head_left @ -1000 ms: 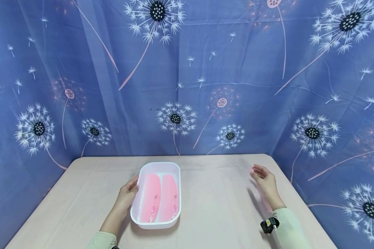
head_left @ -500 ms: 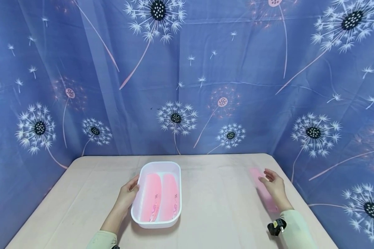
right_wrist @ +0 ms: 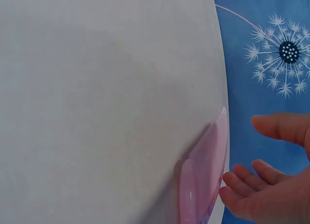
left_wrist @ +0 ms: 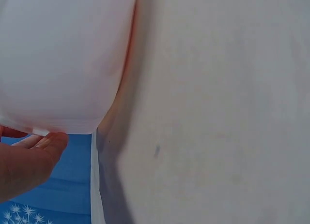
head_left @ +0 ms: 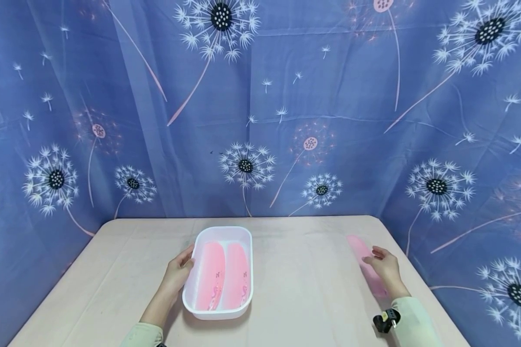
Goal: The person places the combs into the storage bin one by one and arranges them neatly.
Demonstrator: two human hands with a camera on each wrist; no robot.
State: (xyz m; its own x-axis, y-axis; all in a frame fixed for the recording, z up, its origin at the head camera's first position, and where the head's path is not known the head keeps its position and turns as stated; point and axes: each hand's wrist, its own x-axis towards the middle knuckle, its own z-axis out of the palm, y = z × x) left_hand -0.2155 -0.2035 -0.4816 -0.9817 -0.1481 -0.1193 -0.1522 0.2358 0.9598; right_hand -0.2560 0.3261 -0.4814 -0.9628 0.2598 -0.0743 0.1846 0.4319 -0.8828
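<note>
My left hand (head_left: 177, 273) grips the left rim of a white plastic tub (head_left: 219, 314), thumb over the edge and fingers along the outside. Inside the tub lie two pink combs side by side, a left comb (head_left: 211, 270) and a right comb (head_left: 236, 270), each with a small printed pattern near its lower end. On the right of the table is another pink comb (head_left: 358, 246), slanting away from me; its fine teeth show in the right wrist view. Beside and partly over it hangs my right hand (right_wrist: 271, 185), thumb and fingers apart, holding nothing.
A pale cloth covers the table (head_left: 299, 274). Blue curtains (head_left: 278, 96) with a dandelion print stand behind it and on both sides. A small black device (head_left: 386, 320) sits at my right wrist.
My right hand has drawn back to the right and toward me, off the pink comb, uncovering more of it. The left hand and the tub have stayed in place.
</note>
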